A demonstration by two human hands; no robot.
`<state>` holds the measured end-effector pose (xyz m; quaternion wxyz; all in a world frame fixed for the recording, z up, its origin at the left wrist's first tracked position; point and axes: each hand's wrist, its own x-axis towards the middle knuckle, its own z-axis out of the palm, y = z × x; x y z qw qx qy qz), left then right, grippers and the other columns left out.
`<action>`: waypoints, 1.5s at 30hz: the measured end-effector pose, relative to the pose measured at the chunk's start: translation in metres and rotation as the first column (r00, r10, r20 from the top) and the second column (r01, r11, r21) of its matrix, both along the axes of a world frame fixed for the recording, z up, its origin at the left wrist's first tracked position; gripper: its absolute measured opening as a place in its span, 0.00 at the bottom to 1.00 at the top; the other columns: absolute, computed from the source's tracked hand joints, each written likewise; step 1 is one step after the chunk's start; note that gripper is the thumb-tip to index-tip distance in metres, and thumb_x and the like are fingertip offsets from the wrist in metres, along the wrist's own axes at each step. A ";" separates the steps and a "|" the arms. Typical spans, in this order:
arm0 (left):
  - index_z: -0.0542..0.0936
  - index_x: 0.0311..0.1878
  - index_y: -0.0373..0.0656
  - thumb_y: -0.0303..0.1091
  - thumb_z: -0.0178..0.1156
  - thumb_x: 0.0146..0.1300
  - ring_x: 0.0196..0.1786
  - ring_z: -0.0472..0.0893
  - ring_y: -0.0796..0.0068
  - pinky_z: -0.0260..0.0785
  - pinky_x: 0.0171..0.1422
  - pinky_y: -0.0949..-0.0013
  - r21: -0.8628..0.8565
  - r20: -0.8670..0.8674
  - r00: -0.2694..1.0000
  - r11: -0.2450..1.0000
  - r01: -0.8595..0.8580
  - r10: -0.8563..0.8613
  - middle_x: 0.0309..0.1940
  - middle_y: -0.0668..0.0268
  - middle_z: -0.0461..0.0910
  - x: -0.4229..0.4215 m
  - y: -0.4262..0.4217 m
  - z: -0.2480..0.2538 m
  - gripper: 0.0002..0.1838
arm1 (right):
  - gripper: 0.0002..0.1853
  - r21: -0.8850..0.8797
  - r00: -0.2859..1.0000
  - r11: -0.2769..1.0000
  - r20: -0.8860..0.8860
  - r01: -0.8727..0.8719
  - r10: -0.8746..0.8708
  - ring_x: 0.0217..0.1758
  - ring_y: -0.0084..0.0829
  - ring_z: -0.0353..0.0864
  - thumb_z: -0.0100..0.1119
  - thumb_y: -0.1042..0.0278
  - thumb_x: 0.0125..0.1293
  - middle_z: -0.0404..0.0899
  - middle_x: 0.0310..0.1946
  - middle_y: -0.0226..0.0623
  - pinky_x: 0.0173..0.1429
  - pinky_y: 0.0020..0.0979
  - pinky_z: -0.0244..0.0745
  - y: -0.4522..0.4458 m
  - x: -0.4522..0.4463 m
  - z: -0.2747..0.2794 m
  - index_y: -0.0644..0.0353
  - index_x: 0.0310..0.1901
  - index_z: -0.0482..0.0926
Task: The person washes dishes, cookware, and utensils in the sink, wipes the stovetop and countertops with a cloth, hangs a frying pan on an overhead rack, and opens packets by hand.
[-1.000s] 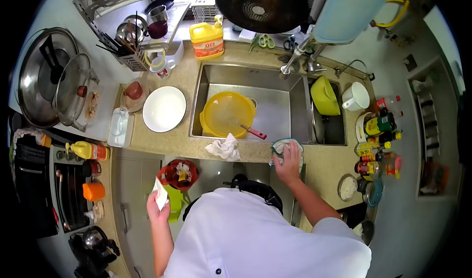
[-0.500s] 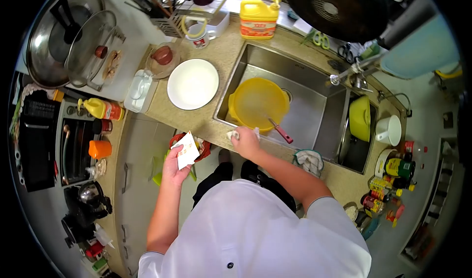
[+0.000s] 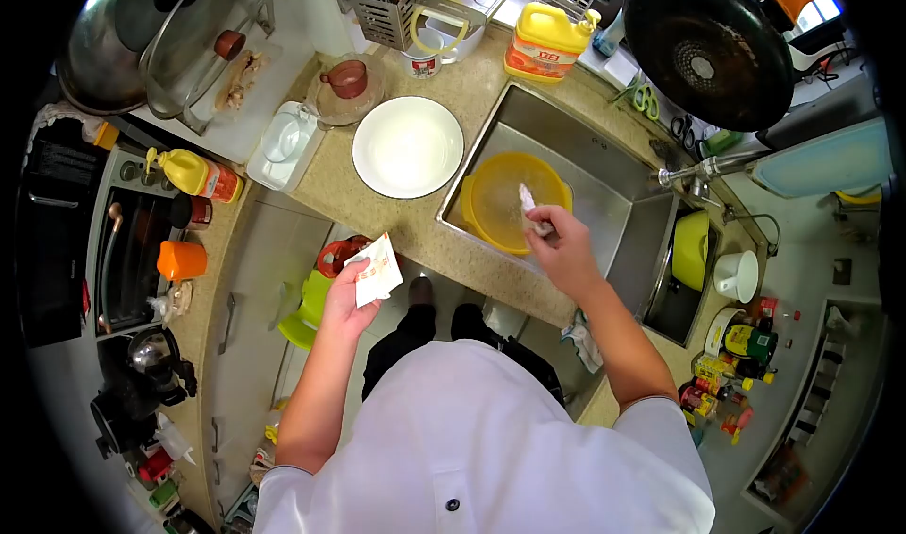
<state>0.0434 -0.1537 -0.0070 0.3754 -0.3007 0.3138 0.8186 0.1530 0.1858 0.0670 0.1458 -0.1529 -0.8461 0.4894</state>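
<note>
My left hand pinches a white paper packet with orange print, held over the floor in front of the counter edge. My right hand is closed on a thin, crumpled whitish piece, whose material I cannot make out. It hangs above the yellow basin, which stands in the steel sink with cloudy liquid in it. A white enamel bowl rests on the counter left of the sink.
A yellow detergent jug stands behind the sink, near a black frying pan. A green container sits in the small right basin. Below the counter is a red bin beside a bright green one.
My right hand has moved from the counter's front edge up and right, over the basin, with the whitish piece. The red-handled tool at the basin's rim no longer shows. The camera view has shifted.
</note>
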 end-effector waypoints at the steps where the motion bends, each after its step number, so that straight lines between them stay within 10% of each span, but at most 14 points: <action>1: 0.75 0.58 0.38 0.30 0.59 0.69 0.53 0.84 0.63 0.79 0.58 0.59 0.050 0.004 0.999 0.998 0.038 -0.038 0.53 0.59 0.83 -0.003 -0.001 -0.007 0.16 | 0.11 0.059 0.999 0.998 0.027 -0.019 0.018 0.36 0.29 0.84 0.65 0.77 0.63 0.83 0.38 0.38 0.38 0.27 0.78 0.004 0.005 0.002 0.63 0.46 0.78; 15: 0.76 0.62 0.42 0.44 0.55 0.75 0.55 0.84 0.64 0.78 0.59 0.59 0.101 0.075 0.942 0.942 0.320 -0.328 0.55 0.62 0.83 0.011 0.108 -0.016 0.20 | 0.12 0.751 0.990 0.650 -0.037 0.115 -0.133 0.43 0.46 0.82 0.63 0.83 0.51 0.83 0.40 0.44 0.50 0.41 0.78 0.064 0.175 0.024 0.65 0.39 0.82; 23: 0.74 0.66 0.46 0.52 0.51 0.76 0.62 0.80 0.62 0.71 0.66 0.56 0.087 0.043 0.895 0.894 0.440 -0.445 0.61 0.64 0.80 0.033 0.153 -0.014 0.25 | 0.16 0.614 0.951 0.789 0.224 0.033 -0.214 0.59 0.51 0.76 0.66 0.76 0.54 0.78 0.57 0.48 0.62 0.47 0.72 0.022 0.314 -0.087 0.64 0.46 0.80; 29: 0.72 0.67 0.44 0.53 0.50 0.77 0.59 0.81 0.60 0.74 0.60 0.55 0.155 0.041 0.893 0.886 0.437 -0.448 0.61 0.61 0.79 0.060 0.195 -0.011 0.26 | 0.27 0.477 0.887 0.803 0.096 0.358 -0.452 0.65 0.54 0.72 0.73 0.65 0.55 0.73 0.64 0.50 0.71 0.48 0.64 0.019 0.240 -0.069 0.64 0.55 0.77; 34: 0.71 0.67 0.43 0.53 0.48 0.78 0.60 0.81 0.60 0.75 0.60 0.54 0.082 0.005 0.895 0.892 0.445 -0.447 0.60 0.62 0.80 0.073 0.209 0.013 0.26 | 0.40 0.710 0.843 0.704 0.368 0.017 -0.392 0.79 0.54 0.53 0.57 0.36 0.63 0.61 0.74 0.46 0.77 0.67 0.40 0.049 0.277 -0.142 0.50 0.72 0.68; 45: 0.69 0.70 0.42 0.51 0.46 0.79 0.65 0.77 0.63 0.70 0.69 0.60 0.090 0.001 0.923 0.920 0.383 -0.384 0.64 0.62 0.77 0.097 0.213 0.009 0.27 | 0.44 0.646 0.825 0.752 0.492 -0.130 -0.280 0.78 0.56 0.55 0.62 0.38 0.61 0.63 0.72 0.51 0.77 0.64 0.43 0.091 0.262 -0.114 0.60 0.71 0.66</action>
